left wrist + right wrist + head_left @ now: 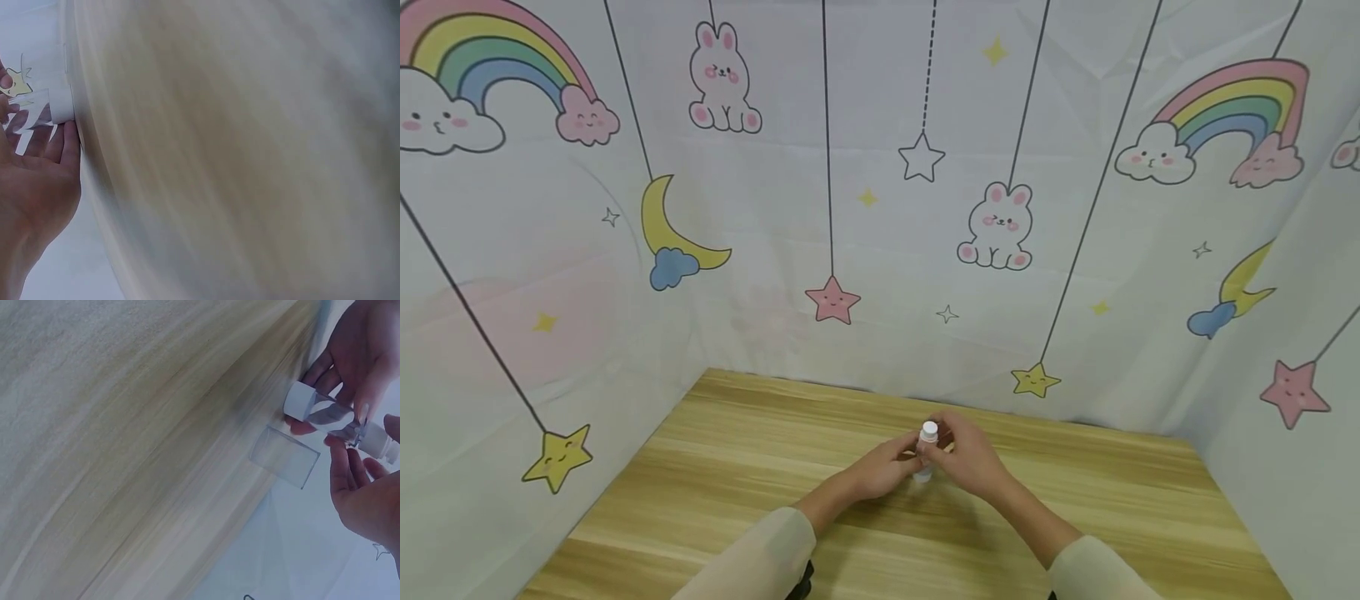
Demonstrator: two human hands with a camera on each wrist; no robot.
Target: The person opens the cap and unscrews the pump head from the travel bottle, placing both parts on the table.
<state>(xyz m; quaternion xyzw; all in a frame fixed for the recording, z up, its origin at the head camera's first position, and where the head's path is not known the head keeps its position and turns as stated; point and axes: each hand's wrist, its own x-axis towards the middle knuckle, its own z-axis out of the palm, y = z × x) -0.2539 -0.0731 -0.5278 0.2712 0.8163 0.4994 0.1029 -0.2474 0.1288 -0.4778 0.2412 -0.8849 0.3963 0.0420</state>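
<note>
A small clear bottle (331, 415) with a white base and a white top (929, 429) stands upright on the wooden table. My left hand (883, 468) grips it from the left, thumb near the neck and fingers round the clear body. From the other side, my right hand (966, 454) holds the upper part, with the thumb in front. The fingers of both hands partly cover the bottle. In the right wrist view, a clear cap-like piece (285, 457) stands on the table beside the bottle.
The wood-grain table (760, 433) runs back to a white cloth backdrop (880, 350) printed with rabbits, stars, moons and rainbows. More of this cloth hangs along the left and right sides. Light sleeves (760, 554) cover both forearms.
</note>
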